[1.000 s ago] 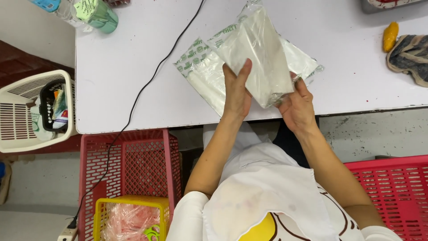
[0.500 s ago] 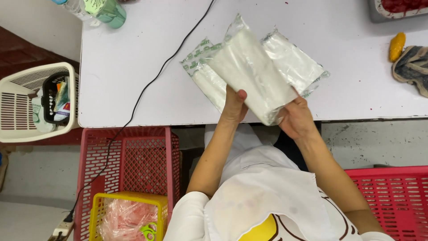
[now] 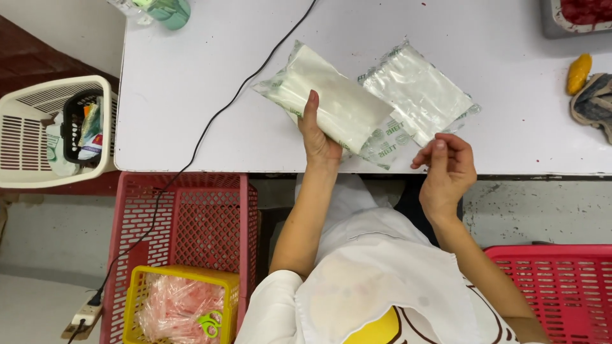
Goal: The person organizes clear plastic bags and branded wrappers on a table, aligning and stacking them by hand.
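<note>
1. On the white table, near its front edge, your left hand grasps a filled white pouch, thumb lying along its top, fingers hidden beneath; the pouch is tilted, its far end toward the cable.
2. Your right hand hovers at the table edge, fingers loosely curled and released, holding nothing.
3. Just beside the pouch, to the right: a flat clear bag, lying on the table; the two overlap at a printed corner.
4. Left of the pouch: a black cable runs diagonally across the table and drops over the front edge.
5. Far-left corner: a green bottle. Right end: an orange piece and a grey cloth, well apart from your hands.
6. Below the edge: a red crate at left with a yellow basket in it, another red crate at right, a white basket beside the table's left end.
7. Open room: bare tabletop between cable and left edge, and right of the bag.
</note>
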